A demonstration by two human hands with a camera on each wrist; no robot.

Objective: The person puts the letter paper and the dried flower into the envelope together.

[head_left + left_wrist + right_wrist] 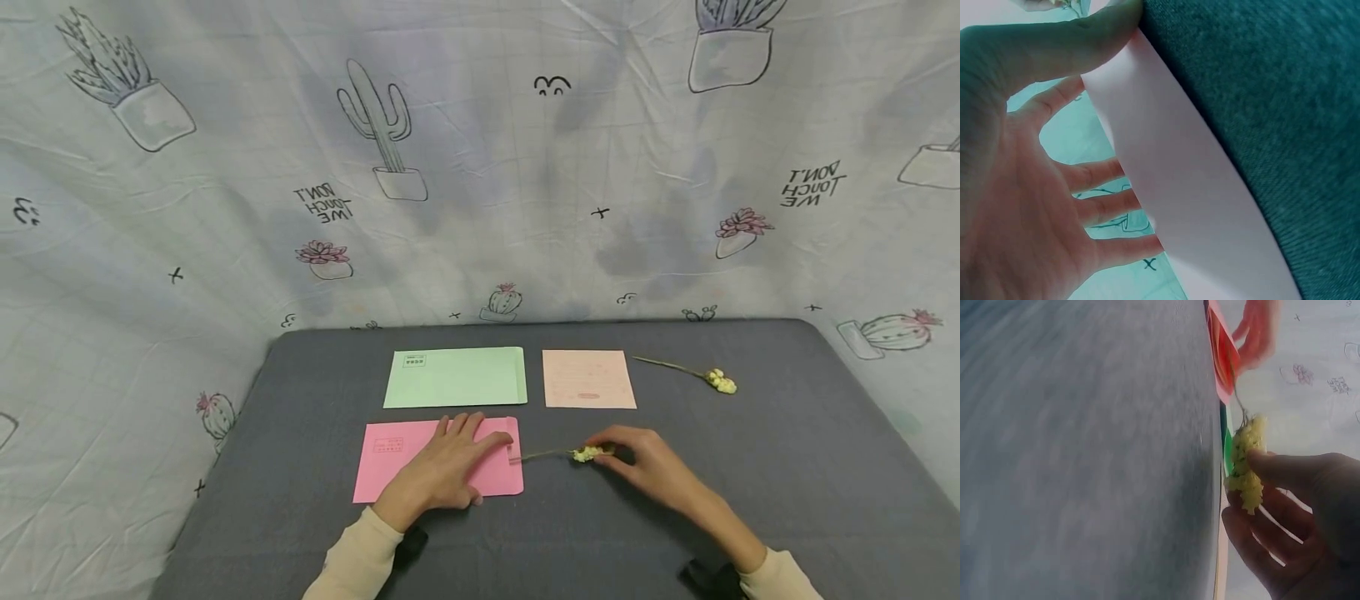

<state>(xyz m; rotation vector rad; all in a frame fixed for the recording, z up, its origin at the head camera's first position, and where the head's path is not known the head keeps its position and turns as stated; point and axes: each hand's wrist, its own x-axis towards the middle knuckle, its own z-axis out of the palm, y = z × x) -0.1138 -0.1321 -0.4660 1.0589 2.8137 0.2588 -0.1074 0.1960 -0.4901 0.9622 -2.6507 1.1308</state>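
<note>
A pink envelope (375, 467) lies flat on the table's near side, its right end gaping in the right wrist view. My left hand (447, 467) spans it, thumb at the near edge and spread fingers across to the far edge, gripping it from above. In the left wrist view, the thumb (1072, 47) sits right at the paper's edge. My right hand (647, 462) pinches a dried yellow flower (1247, 459) by its bloom between thumb and fingers. The flower's thin stem (543, 455) points left and reaches into the envelope's mouth.
Behind the pink envelope lies a green envelope (457, 379). A peach paper rectangle (588, 375) is to its right, then a second dried yellow flower (721, 381) with its stem pointing left. The grey cloth-covered table (300, 400) meets a cactus-printed curtain (480, 167) at the back.
</note>
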